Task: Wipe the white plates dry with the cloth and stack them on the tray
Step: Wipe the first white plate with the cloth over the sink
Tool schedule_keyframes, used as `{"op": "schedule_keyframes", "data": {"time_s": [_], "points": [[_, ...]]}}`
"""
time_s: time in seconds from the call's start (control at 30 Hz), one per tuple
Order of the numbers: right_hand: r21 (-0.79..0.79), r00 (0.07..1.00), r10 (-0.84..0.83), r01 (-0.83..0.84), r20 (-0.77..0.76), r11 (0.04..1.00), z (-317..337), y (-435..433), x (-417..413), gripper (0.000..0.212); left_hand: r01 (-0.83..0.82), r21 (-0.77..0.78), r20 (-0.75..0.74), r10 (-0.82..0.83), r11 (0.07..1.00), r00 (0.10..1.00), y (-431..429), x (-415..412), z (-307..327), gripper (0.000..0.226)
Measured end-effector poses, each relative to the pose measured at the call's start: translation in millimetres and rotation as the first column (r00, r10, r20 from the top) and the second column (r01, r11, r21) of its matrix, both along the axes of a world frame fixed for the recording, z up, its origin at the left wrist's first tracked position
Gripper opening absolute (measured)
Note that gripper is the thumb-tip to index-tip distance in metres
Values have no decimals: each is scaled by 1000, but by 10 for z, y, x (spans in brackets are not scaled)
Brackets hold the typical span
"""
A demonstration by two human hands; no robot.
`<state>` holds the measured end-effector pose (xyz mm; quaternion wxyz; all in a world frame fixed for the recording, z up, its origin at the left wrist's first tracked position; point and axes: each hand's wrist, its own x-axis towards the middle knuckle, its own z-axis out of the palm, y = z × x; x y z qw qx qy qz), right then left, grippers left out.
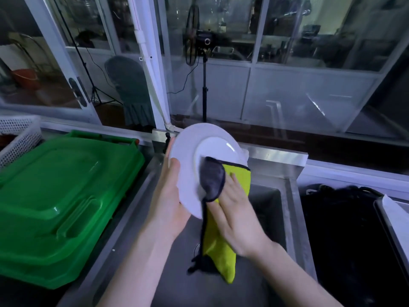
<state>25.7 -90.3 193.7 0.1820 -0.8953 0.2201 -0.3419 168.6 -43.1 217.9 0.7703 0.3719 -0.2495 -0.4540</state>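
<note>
A white plate (199,145) is held tilted on edge above the steel sink (285,209). My left hand (170,196) grips its left rim, thumb on the front face and fingers behind. My right hand (236,213) presses a yellow and grey cloth (221,247) against the lower right of the plate's face; the cloth hangs down below the hand. The edge of another white piece shows just behind the plate's right rim. A metal tray (382,216) with a white sheet on it sits at the far right edge.
A green plastic lid or crate (57,196) lies left of the sink. A white perforated basket (20,134) stands at the far left. A dark bin (340,229) fills the space right of the sink. Glass partitions and a tripod stand behind the counter.
</note>
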Motion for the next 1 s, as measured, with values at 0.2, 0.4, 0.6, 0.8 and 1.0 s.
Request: {"op": "schedule_keyframes", "data": {"time_s": [0.2,0.4,0.6,0.8,1.0], "points": [[38,994,-103,105,-39,994,255,-305,80,44,85,-16,-1,-85,996,996,-37,-98,5,36],[-14,995,-90,90,54,996,81,-126,-150,45,75,-104,-30,-79,992,996,-33,14,57,43],[37,999,-44,45,-31,998,100,-113,-53,43,106,32,54,-108,994,993,-23,-258,-51,52],[128,973,-225,216,55,968,113,-555,-119,46,138,24,7,-138,990,990,54,-214,-92,42],[461,931,-263,123,253,879,-202,-209,-388,47,111,-62,13,-111,992,994,20,-49,-79,42]]}}
